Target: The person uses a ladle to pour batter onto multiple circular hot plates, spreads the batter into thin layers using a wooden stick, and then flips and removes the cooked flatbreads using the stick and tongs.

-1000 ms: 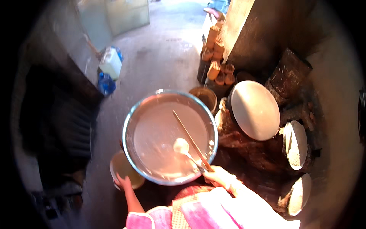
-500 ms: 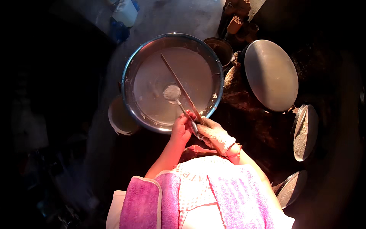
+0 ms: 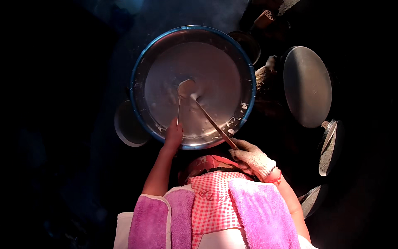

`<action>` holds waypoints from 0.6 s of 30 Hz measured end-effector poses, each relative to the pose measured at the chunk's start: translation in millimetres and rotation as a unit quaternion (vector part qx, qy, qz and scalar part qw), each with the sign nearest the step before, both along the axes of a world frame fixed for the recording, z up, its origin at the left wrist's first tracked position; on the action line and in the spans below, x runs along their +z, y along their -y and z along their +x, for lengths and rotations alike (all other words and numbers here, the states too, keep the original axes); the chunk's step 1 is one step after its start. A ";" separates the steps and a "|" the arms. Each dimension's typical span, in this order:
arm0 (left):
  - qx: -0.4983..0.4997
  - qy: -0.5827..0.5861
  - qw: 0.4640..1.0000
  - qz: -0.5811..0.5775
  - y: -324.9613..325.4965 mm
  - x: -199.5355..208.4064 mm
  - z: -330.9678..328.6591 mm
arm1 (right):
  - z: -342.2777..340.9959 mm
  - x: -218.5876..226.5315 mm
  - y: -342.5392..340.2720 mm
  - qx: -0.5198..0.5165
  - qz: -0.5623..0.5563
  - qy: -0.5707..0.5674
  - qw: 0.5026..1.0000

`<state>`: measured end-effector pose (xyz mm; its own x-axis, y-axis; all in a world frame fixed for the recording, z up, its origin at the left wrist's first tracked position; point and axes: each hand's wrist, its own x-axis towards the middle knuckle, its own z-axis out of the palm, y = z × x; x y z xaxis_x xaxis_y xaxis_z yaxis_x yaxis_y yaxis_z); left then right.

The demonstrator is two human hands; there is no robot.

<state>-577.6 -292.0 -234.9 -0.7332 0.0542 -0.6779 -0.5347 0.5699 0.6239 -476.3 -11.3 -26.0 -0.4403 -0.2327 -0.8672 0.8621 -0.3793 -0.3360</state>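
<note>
A large metal basin with a blue-tinted rim stands before me, filled with pale, milky liquid. My left hand is bare and closed around the handle of a ladle, whose bowl sits at the liquid's surface near the middle. At the basin's near right, my right hand, in a dirty white knit glove, grips a long thin wooden stick. The stick's far tip dips into the liquid just right of the ladle bowl.
Right of the basin is a round pale griddle-like disc, with two smaller crusted discs nearer me. A dark pot and a perforated cylindrical briquette are behind. A round container stands left of the basin.
My hands have moved apart, left hand leftward with the ladle, right hand rightward with the stick. The stick's tip has come down into the liquid, and the two tools no longer cross.
</note>
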 end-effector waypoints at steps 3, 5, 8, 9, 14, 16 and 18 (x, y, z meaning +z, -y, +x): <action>-0.064 -0.111 0.992 -0.020 12.3 -33.5 5.2 | 5.4 -8.1 -27.5 -0.082 -0.067 -0.026 0.994; -0.049 -0.033 0.998 0.015 0.0 -18.4 -5.5 | 18.4 -46.6 -21.0 0.055 0.104 -0.081 0.990; 0.096 0.105 0.981 0.130 -17.2 -5.2 -21.3 | 16.3 -61.2 -24.7 0.162 0.177 -0.199 0.950; 0.151 0.142 0.963 0.172 -18.5 -2.1 -18.6 | 20.2 -71.7 -30.6 0.159 0.187 -0.224 0.943; 0.305 0.252 0.808 0.437 -67.7 72.7 3.8 | 56.7 -69.8 -54.1 0.324 0.405 -0.328 0.790; 0.331 0.235 0.774 0.486 -87.1 115.3 26.6 | 60.2 -23.3 -69.8 0.373 0.467 -0.320 0.735; 0.339 0.187 0.764 0.516 -114.5 173.6 47.0 | 82.1 -18.8 -86.8 0.317 0.512 -0.436 0.668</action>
